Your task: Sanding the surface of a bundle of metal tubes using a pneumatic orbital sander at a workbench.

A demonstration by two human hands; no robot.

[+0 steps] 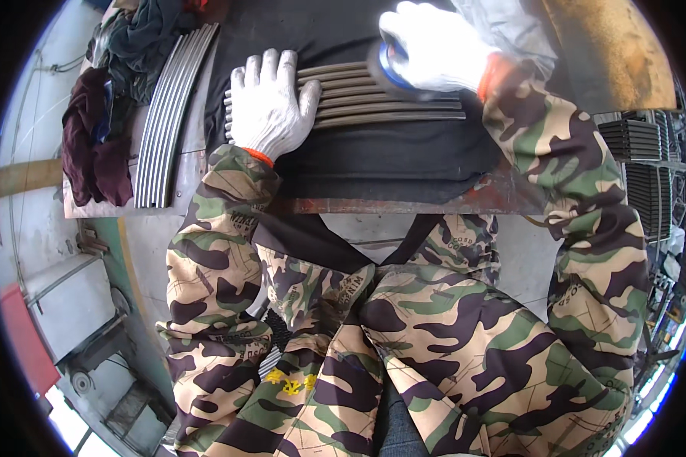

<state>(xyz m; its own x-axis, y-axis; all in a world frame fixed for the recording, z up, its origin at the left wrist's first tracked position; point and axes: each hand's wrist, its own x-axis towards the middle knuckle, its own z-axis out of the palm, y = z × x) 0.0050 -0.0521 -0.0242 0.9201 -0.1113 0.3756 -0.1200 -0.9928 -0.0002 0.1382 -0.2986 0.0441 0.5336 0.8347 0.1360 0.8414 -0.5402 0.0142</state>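
Several grey metal rods (pixel 351 100) lie side by side, running left to right on a black cloth (pixel 381 169). My left hand (pixel 270 108), in a white knit glove with an orange cuff, rests flat across their left part, fingers spread. Toward the right end of the rods, my right hand (pixel 438 52) in a matching glove is closed around a round blue-edged thing (pixel 391 67). That thing is smeared by motion and mostly hidden by the glove, so I cannot tell its kind. It sits over the rods.
Another row of shiny metal rods (pixel 174 122) lies at the left of the table. Beside it are dark clothes (pixel 133 53) and a maroon cloth (pixel 91 145). A pale plastic sheet (pixel 511 27) and a tan board (pixel 606 46) lie at the far right. Stacked dark bars (pixel 634 141) stand beyond the table's right side.
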